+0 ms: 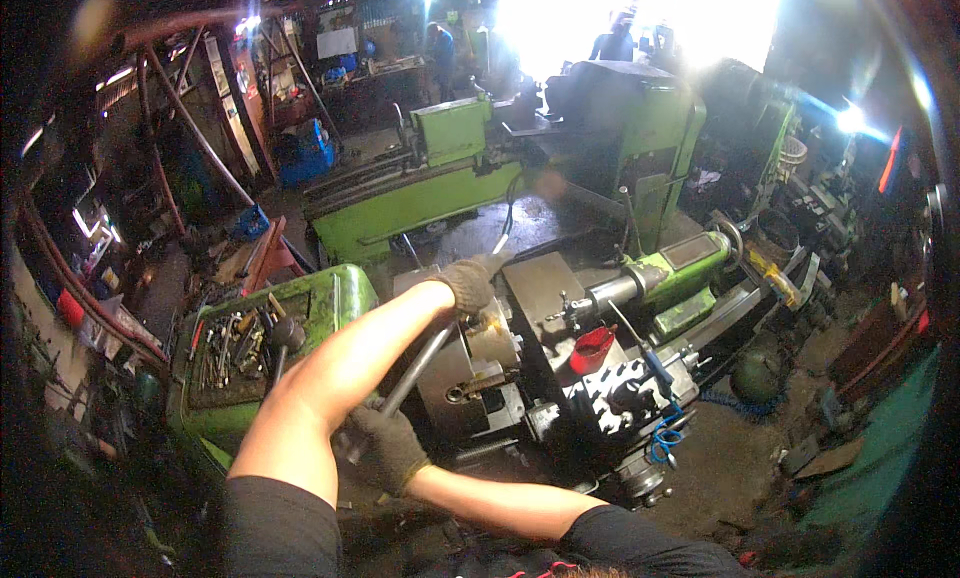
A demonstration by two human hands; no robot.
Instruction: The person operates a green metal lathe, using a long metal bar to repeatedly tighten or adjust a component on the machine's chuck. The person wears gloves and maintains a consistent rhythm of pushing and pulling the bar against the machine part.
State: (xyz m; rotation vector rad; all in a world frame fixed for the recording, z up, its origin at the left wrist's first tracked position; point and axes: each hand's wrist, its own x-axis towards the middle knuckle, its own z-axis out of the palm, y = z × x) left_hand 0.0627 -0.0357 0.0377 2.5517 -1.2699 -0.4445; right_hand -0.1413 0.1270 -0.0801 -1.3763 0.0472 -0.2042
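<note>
Both my hands wear dark knit work gloves and are closed on a long metal bar [415, 370] that slants across the front of a green lathe. My right hand [395, 450] grips its lower, nearer end. Farther up, my left hand [465, 285] wraps the upper part, above the lathe chuck [492, 340]. Just past the left glove sticks out a pale tip [501, 244]; I cannot tell whether it belongs to the same bar. Beside the bar is a short metal piece with a round hole [457, 392]. The gloves hide the fingers' exact grip.
Loose hand tools fill a tray [235, 343] on the green headstock at left. A red container [593, 350] sits on the carriage, with a blue coiled hose [668, 438] below. The tailstock [685, 268] stands right. Behind is another green lathe [420, 213]; two people are farther back.
</note>
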